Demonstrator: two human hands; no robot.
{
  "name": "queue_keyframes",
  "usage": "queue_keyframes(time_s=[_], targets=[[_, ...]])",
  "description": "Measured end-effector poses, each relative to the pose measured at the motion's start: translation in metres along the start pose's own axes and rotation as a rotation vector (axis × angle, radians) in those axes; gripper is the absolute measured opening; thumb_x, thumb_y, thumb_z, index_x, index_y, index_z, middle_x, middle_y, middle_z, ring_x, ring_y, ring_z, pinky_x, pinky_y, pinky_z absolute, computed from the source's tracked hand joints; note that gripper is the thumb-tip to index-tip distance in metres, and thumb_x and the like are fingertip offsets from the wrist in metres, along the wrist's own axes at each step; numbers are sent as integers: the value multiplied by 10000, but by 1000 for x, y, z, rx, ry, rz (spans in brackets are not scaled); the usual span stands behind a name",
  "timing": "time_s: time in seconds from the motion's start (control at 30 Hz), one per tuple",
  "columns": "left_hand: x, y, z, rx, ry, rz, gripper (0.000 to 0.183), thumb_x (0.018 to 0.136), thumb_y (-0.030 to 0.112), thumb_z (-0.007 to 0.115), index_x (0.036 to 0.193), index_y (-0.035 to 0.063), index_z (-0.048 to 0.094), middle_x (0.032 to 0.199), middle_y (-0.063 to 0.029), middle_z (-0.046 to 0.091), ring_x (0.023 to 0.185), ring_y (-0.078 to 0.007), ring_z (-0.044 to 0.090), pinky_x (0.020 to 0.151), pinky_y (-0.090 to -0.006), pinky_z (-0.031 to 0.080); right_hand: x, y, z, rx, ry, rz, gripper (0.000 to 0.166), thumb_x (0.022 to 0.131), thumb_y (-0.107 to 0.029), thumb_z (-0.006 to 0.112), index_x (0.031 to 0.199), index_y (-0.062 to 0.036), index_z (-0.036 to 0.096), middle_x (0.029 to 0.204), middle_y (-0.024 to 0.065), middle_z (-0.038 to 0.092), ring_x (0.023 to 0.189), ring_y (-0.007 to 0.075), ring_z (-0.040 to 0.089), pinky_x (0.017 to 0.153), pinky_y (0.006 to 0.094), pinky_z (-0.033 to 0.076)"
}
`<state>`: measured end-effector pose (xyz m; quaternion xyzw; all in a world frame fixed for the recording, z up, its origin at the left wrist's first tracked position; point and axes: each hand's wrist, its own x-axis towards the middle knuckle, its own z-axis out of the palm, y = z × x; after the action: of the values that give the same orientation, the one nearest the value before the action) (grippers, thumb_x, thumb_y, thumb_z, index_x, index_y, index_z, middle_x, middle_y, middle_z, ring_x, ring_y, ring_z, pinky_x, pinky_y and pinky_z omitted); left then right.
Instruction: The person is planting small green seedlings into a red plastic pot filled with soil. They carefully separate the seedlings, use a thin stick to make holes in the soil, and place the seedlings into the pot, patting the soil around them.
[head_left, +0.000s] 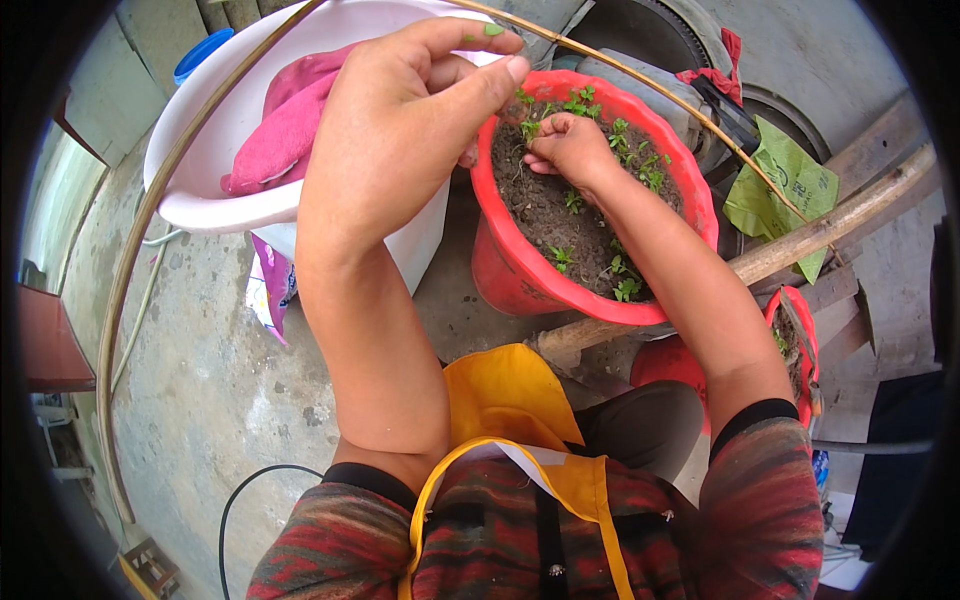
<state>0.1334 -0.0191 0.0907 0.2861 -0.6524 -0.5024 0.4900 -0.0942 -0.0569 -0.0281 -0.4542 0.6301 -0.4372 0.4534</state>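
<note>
A red plastic pot of dark soil stands before me, with small green seedlings growing in it. Over the soil, my right hand pinches a leafy seedling between thumb and fingertips; thin pale roots hang below it. My left hand is raised at the pot's left rim, nearer the camera, its fingers curled and its thumb apart from the index finger. Bits of green leaf show on that index finger. The left palm is hidden, so whether it holds anything cannot be seen.
A white tub with pink cloth stands at left. Bent canes arch across both sides. A wooden pole runs beside the pot, near a green bag bearing writing. A smaller red pot sits lower right.
</note>
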Motion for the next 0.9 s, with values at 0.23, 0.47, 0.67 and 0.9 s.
queue_keyframes(time_s=[0.23, 0.47, 0.67, 0.9], targets=[[1, -1, 3, 16, 11, 25, 258, 864, 163, 643, 1046, -20, 629, 688, -12, 612, 498, -11, 442, 426, -167, 310, 3, 5, 1, 23, -7, -2, 98, 782, 61, 604, 760, -15, 546, 713, 52, 585, 630, 147, 628, 562, 246, 554], [-2, 4, 8, -31, 29, -34, 255, 873, 161, 638, 1066, -5, 632, 712, -8, 612, 472, 0, 418, 392, -151, 267, 5, 4, 2, 91, 20, -25, 86, 782, 62, 603, 809, -1, 551, 729, 53, 578, 635, 151, 630, 570, 249, 559], [-2, 4, 8, -25, 20, -32, 250, 877, 157, 632, 1067, -6, 630, 728, -7, 614, 473, -1, 425, 388, -151, 266, 2, 5, 3, 99, 52, -51, 72, 795, 52, 594, 825, 2, 552, 760, 64, 595, 642, 150, 631, 576, 248, 561], [-2, 5, 9, -9, 29, -43, 248, 878, 162, 628, 1060, -7, 630, 725, 4, 599, 477, -2, 428, 388, -153, 265, -6, -2, 2, 52, 60, -54, 86, 831, 42, 585, 888, 0, 536, 804, 54, 592, 702, 150, 638, 635, 236, 562]])
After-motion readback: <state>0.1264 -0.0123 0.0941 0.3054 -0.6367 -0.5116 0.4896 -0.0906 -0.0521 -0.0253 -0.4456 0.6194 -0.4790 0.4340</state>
